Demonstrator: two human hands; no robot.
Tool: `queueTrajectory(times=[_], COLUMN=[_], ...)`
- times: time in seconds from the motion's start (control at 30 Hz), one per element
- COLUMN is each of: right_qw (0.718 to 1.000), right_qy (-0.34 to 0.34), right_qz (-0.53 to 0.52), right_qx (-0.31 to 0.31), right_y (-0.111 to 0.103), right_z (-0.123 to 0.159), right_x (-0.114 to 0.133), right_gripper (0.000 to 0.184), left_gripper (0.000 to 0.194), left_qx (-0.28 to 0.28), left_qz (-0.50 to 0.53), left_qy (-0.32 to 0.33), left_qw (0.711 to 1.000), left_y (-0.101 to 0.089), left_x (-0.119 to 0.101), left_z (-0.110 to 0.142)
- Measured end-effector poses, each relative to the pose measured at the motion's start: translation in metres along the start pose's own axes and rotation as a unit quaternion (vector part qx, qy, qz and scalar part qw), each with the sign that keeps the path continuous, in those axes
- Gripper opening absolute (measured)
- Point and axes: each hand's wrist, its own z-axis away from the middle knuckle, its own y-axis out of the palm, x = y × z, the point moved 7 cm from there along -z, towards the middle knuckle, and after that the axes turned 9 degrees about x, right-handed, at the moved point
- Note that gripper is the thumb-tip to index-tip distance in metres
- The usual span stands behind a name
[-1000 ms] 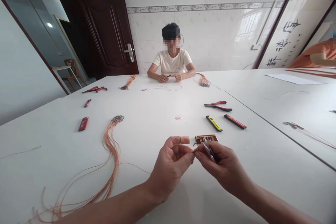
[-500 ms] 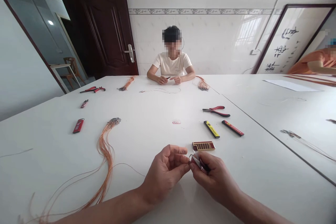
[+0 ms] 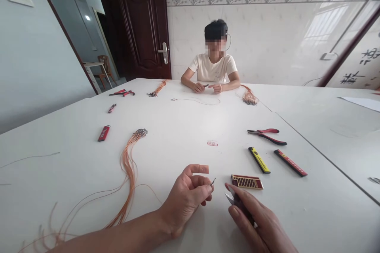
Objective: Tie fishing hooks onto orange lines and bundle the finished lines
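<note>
My left hand is closed in a pinch on a small metal hook tied to a thin orange line, its index fingertip wrapped in tape. My right hand sits a little to the right, closed around a small cutting tool with a metal tip. The two hands are apart. A red-and-gold lighter lies just beyond my right hand. A bundle of orange lines with hooks stretches across the white table to the left of my left hand.
Red-handled pliers, a yellow lighter and a red lighter lie at the right. Another red lighter and more pliers lie at the left. A person in a white shirt sits at the far side.
My hands, which met at the hook, have drawn apart; the right hand has dropped lower right. The view has swung left.
</note>
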Motion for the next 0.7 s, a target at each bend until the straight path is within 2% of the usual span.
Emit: queueTrajectory(times=[0.1,0.23,0.4,0.7], right_qw=[1.0,0.999,0.998,0.997], right_qy=[-0.023,-0.014,-0.019,-0.05], right_qz=[0.006,0.015,-0.014,-0.053], right_qx=[0.014,0.042,0.063,0.041], right_y=[0.003,0.005,0.005,0.0], right_z=[0.001,0.001,0.0,0.002], right_x=[0.01,0.02,0.028,0.029], right_gripper=[0.036,0.029,0.018,0.022], left_gripper=[0.03,0.031,0.032,0.035], left_qx=[0.034,0.071,0.084,0.1], left_qz=[0.008,0.007,0.017,0.031], left_qy=[-0.013,-0.014,-0.015,-0.012], left_qw=[0.999,0.997,0.996,0.994], left_y=[0.009,0.02,0.024,0.026], left_x=[0.006,0.012,0.011,0.008], left_z=[0.003,0.009,0.012,0.01])
